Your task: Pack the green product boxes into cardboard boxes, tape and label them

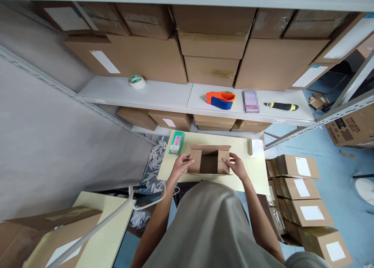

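Note:
A small cardboard box [196,157] sits on the pale yellow table in front of me, its top open and its interior dark. Its two short flaps are folded inward over the opening, while the long flaps stand out at the back and front. My left hand [180,166] pinches the left flap between thumb and fingers. On the opposite side, my right hand [237,165] grips the right flap the same way. Beyond my left hand lies a green and pink packet [177,143]. A small white box [256,147] stands at the table's right end.
On the shelf [163,92] above are a tape roll [137,82], an orange and blue tape dispenser [221,100], a purple pad [251,101] and a utility knife [282,106]. Cartons [210,45] fill the shelf's back. Labelled boxes [304,188] stack at right; a white tube [102,225] crosses lower left.

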A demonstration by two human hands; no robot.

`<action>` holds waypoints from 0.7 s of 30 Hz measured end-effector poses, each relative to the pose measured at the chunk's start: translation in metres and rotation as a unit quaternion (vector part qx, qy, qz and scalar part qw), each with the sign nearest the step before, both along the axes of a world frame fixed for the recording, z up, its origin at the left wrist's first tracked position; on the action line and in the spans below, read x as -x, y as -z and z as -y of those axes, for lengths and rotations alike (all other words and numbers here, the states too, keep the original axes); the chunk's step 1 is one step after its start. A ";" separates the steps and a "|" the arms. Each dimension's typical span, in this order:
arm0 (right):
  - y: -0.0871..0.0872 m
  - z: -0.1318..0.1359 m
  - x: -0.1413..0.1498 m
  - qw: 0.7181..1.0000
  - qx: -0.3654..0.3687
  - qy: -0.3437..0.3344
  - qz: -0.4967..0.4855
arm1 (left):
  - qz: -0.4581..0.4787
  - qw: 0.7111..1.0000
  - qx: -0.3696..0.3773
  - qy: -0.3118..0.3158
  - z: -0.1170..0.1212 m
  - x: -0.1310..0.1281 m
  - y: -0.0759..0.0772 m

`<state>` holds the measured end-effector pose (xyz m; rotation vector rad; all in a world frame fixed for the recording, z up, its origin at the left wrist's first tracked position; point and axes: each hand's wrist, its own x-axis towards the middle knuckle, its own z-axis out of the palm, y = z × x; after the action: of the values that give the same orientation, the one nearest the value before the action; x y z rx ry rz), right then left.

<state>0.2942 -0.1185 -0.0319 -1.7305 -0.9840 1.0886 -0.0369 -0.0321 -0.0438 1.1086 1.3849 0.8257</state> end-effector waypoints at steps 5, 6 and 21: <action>-0.001 0.002 -0.002 0.999 -0.011 0.004 0.036 | 0.001 1.000 -0.021 0.011 -0.001 0.002 -0.002; -0.003 0.003 -0.004 1.000 -0.018 0.001 0.022 | 0.014 0.999 -0.027 0.016 0.001 0.004 -0.005; -0.021 0.017 -0.029 0.982 -0.036 -0.173 -0.069 | -0.026 0.981 -0.061 0.183 0.011 0.014 -0.058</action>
<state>0.3230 -0.1351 -0.0111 -1.4354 -1.2484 1.3544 -0.0505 -0.0433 0.0146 1.4371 1.1343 0.6212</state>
